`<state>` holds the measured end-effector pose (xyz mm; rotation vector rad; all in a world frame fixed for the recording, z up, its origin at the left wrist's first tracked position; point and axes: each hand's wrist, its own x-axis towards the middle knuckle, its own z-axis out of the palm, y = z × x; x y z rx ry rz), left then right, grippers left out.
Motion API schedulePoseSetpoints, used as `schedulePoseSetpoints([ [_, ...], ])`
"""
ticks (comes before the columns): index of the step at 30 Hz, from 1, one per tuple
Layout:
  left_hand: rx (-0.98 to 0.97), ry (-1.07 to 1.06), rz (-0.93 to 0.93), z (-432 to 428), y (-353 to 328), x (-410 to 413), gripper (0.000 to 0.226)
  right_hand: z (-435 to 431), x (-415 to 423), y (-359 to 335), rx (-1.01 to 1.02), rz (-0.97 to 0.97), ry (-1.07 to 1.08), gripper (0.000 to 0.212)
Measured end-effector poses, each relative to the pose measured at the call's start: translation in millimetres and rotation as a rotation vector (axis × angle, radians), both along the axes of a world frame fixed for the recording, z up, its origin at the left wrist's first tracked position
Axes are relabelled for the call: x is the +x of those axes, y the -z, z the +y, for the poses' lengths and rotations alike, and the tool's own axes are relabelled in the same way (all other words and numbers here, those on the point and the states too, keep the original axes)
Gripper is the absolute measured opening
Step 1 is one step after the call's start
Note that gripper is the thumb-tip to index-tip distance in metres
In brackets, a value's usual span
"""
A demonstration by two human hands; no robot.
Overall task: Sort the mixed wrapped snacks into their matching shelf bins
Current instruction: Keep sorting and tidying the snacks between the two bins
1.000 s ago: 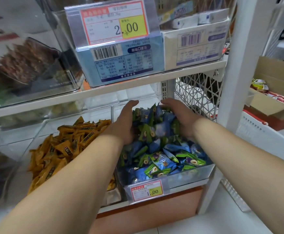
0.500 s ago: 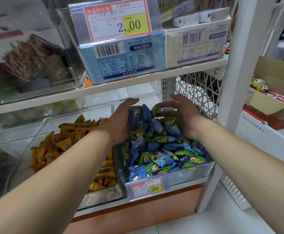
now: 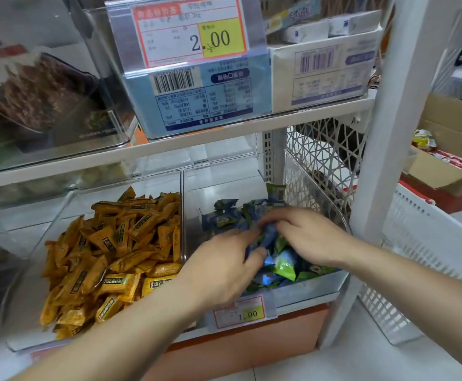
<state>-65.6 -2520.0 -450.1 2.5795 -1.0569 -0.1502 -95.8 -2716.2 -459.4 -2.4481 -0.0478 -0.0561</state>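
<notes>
Two clear bins sit side by side on the lower shelf (image 3: 312, 300). The left bin (image 3: 59, 215) is heaped with orange snacks (image 3: 120, 251), too many to count. The right bin (image 3: 312, 288), at the shelf's right end, holds blue and green snacks (image 3: 285, 265), also beyond counting, piled toward its front edge. One green pack (image 3: 276, 191) stands upright in its back right corner.

Two hands are in the right bin, both blurred. The left hand (image 3: 221, 268) curls its fingers and thumb round a blue pack (image 3: 265, 236) at the top of the pile. The right hand (image 3: 307, 235) bends its fingers onto the same spot; whether it holds anything cannot be told.

Two price tags show: 1.00 (image 3: 241, 312) on the right bin's front, and 2.00 (image 3: 191, 31) above.
</notes>
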Motion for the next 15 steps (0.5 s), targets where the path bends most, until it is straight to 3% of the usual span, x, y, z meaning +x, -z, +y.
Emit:
schedulePoseSetpoints([
  [3, 0.080, -0.020, -0.014, 1.0, -1.1, -7.1, 0.047, 2.4, -19.0, 3.3, -0.145, 0.012, -0.027, 0.041],
  [7, 0.120, -0.039, 0.125, -2.0, -5.7, -6.4, 0.033, 8.4, -27.7, 6.4, -0.267, -0.009, -0.031, 0.072],
  [11, 0.145, -0.112, 0.432, -12.4, -19.4, 10.2, 0.038, 6.3, -18.6, 9.9, -0.232, 0.075, -0.064, 0.076],
  [15, 0.290, -0.051, 0.469, -18.0, -45.0, 32.0, 0.037, 4.6, -8.8, 9.5, -0.155, 0.176, -0.084, 0.080],
])
